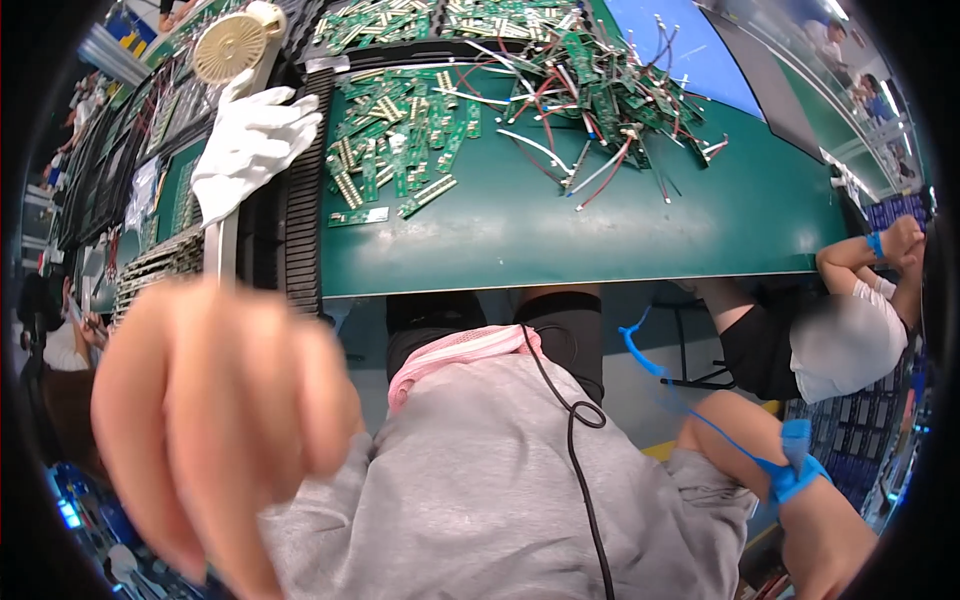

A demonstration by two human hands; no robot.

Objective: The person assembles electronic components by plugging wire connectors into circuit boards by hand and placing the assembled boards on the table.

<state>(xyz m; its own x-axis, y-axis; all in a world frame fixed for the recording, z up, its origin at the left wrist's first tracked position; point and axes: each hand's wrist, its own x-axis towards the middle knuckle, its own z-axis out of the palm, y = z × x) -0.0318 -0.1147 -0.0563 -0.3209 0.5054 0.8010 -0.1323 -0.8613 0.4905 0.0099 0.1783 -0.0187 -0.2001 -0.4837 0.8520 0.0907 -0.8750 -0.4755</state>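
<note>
My left hand [215, 430] is raised close to the camera at the lower left, large and blurred. Its fingers are curled in, with nothing visible inside them. My right arm [800, 520] hangs at the lower right with a blue wrist strap [795, 465] around it; a coiled blue cord [640, 350] runs up from the strap to the table edge. Its fingers run out of view. Below me are my grey shirt [480, 480] and a thin black cable [580, 450]. Both hands are well away from the green table [600, 230].
Small green circuit boards [400, 130] lie heaped on the table, with boards trailing red and white wires [590, 90] behind them. A white glove [250, 140] rests on stacked black trays [300, 200] at the left. A seated co-worker [850, 335] is at the right.
</note>
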